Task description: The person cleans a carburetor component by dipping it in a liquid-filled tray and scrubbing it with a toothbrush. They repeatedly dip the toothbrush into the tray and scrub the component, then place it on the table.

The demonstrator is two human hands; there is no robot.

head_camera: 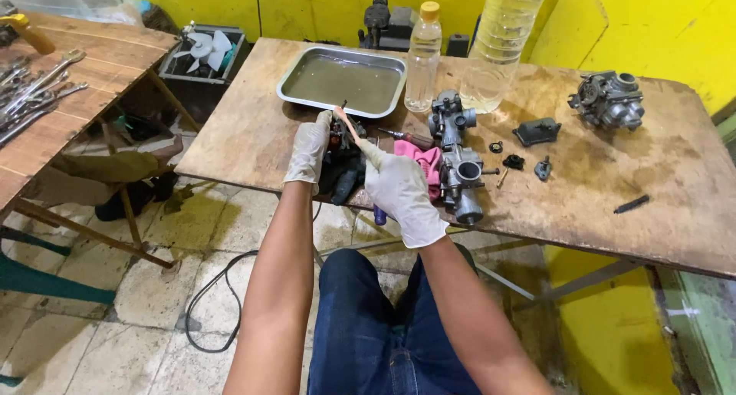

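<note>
— What are the two hands doing?

— Both wear pale gloves. The left hand has its grip closed around a dark engine part, held just above the near edge of the wooden desk. The right hand has its grip closed on a thin orange-pink brush, whose tip touches the top of that dark part.

— What lies around them?

— Just right of the hands a pink rag lies on the desk, with two grey carburetors against it. A screwdriver lies behind the rag. Further right are small black pieces, and a third carburetor sits well apart near the far right corner.

— Any containers?

— A rectangular metal tray of murky liquid stands behind the hands. Beside it is a small clear bottle with a yellow cap, holding pale liquid; I can't make out a label on it. Next to that stands a large clear bottle, also with pale liquid, its top out of view.

— And off to the left?

— A second wooden desk carrying wrenches, and a crate with a white fan on the floor between the desks.
</note>
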